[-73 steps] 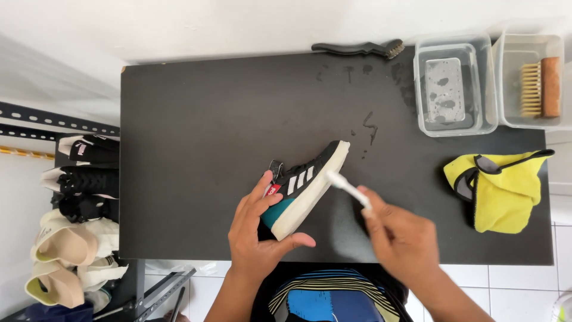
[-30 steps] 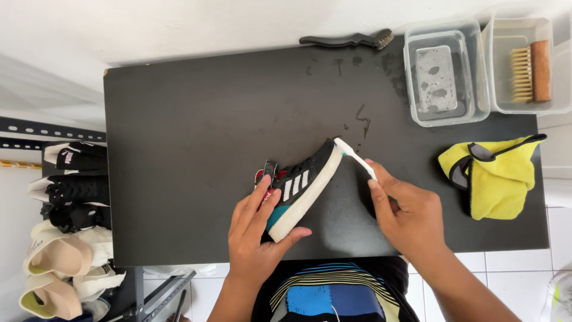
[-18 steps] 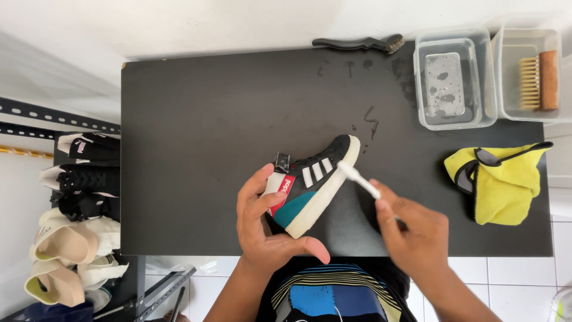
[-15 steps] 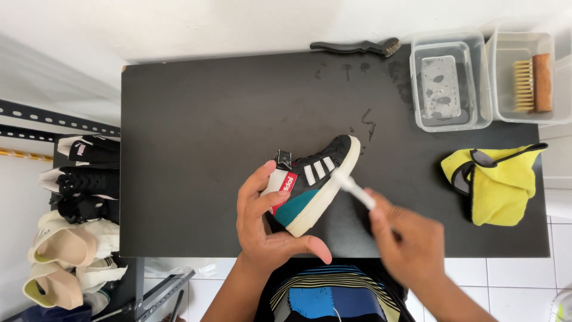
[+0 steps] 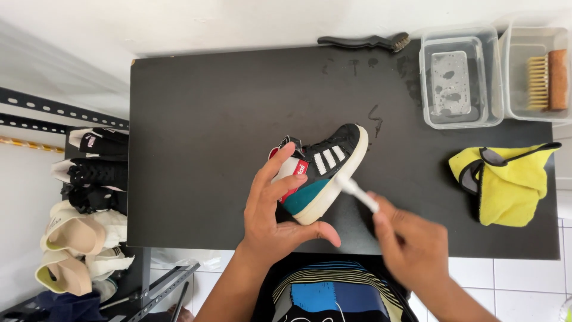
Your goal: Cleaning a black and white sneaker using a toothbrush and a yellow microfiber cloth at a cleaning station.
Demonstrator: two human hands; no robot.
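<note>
Tubs: clear tub (image 5: pixel 462 116) holds water; second tub (image 5: pixel 524 107) holds a wooden brush (image 5: pixel 549 79).
Left hand (image 5: pixel 274 211): grips the small sneaker (image 5: pixel 322 173) over the table (image 5: pixel 202 125).
Right hand (image 5: pixel 414 247): closed on a white brush (image 5: pixel 357 192) touching the sole.

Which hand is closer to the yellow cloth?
Right. The right hand is below and left of the yellow cloth, apart from it, holding a white brush. The left hand is farther left, holding the shoe.

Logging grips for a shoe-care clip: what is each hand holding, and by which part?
Left hand holds the sneaker by its heel end; right hand holds the white brush by its handle.
</note>
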